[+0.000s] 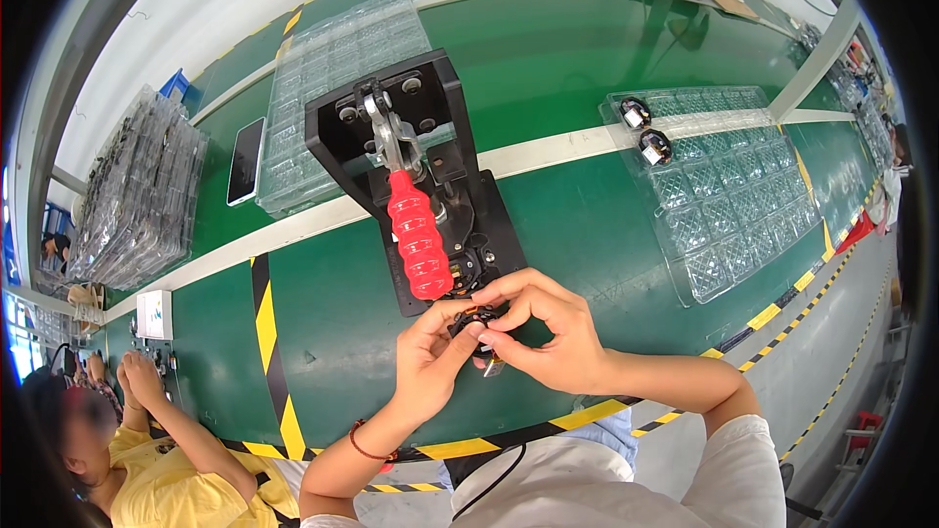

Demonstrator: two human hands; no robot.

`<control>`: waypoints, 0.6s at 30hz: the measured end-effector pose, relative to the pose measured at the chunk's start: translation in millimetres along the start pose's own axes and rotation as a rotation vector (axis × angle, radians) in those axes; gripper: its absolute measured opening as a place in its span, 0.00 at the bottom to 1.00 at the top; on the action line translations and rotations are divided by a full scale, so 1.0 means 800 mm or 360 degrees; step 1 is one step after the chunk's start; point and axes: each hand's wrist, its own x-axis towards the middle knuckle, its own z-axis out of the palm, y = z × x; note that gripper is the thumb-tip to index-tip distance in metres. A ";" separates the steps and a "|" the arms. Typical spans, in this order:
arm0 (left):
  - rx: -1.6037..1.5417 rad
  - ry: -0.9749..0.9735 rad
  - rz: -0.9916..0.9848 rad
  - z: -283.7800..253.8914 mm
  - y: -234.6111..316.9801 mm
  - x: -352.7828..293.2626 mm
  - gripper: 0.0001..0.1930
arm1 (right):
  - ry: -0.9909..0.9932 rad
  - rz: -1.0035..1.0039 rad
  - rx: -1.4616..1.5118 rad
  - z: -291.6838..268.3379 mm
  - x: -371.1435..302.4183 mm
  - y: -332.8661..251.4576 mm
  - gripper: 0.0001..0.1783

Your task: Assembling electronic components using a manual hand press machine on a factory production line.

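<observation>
Between the fingertips of both hands is a small round black part point(482, 317) with a bit of metal sticking out below. My left hand point(437, 352) pinches it from the left, thumb on top. From the other side my right hand point(548, 332) grips it with thumb and forefinger. My fingers cover much of the part. Just beyond them stands a black clamp fixture point(494, 225), its ribbed red handle point(419, 235) tilted down toward me and apart from my hands.
At right lies a clear compartment tray point(724, 196) with two round black parts point(654, 147) in its far-left corner. Stacked trays point(337, 88) and a phone point(245, 162) sit left of the fixture; more trays point(142, 191) are piled farther left. A person in yellow point(181, 479) works at lower left.
</observation>
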 end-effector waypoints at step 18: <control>0.0263 0.0109 0.0126 -0.002 0.014 -0.001 0.05 | -0.0051 -0.0845 -0.0492 -0.016 0.008 0.010 0.25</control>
